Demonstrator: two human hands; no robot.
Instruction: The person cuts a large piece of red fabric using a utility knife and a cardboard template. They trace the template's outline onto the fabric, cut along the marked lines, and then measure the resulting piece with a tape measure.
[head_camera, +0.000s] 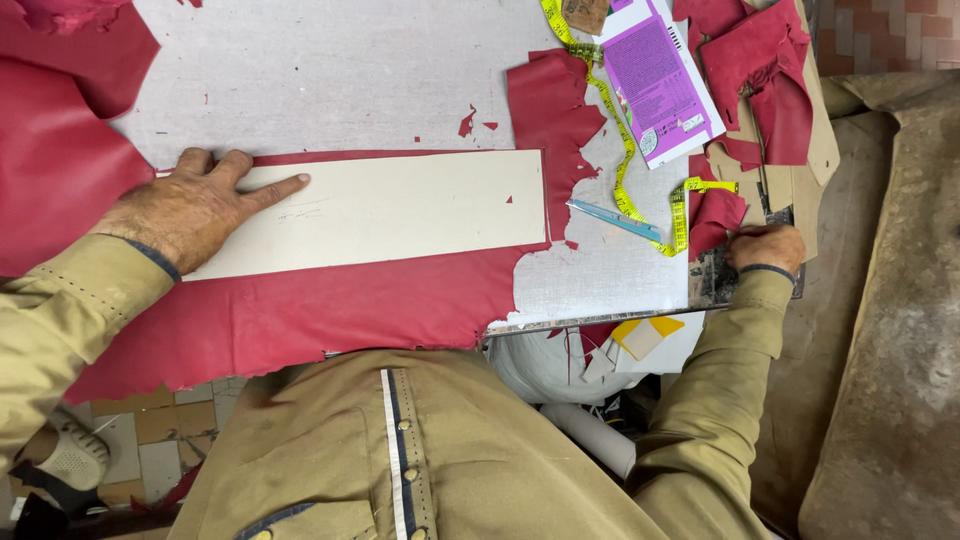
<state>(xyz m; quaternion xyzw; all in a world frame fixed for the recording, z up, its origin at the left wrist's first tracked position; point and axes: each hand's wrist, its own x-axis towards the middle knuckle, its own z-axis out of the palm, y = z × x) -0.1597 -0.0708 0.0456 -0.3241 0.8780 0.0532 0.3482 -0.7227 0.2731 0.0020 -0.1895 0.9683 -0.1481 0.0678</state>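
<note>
Worktop (350, 70) of scuffed grey-white board fills the upper middle of the view, its surface scratched and flecked with small red scraps. Across it lies a large sheet of red leather (300, 310), draping over the near edge toward the person's khaki shirt. On the leather rests a long pale card strip (400, 210), laid flat and running lengthwise, its right end stopping just short of the leather's ragged edge.

Left hand (190, 205) lies palm down on the left end of the card strip, fingers spread and flat, pressing rather than gripping anything. Right hand (765, 248) is well to the right of the strip, at the far right rim of the worktop, fingers curled over a dark, worn flat object (715, 275); whether they actually clench it cannot be told.

Right of the card strip, on bare board, lies a light-blue craft knife (615, 218), touching a yellow measuring tape (625, 160) that snakes up toward a purple-and-white printed packet (660, 75). More red leather offcuts (765, 70) are heaped on brown card pieces beyond the packet.

Below the strip, past the worktop's edge, a tiled floor (160, 430) of brown and grey squares shows, with a sandalled foot (70, 455). Far right of the strip sits a dusty beige cushion (895, 330)
</note>
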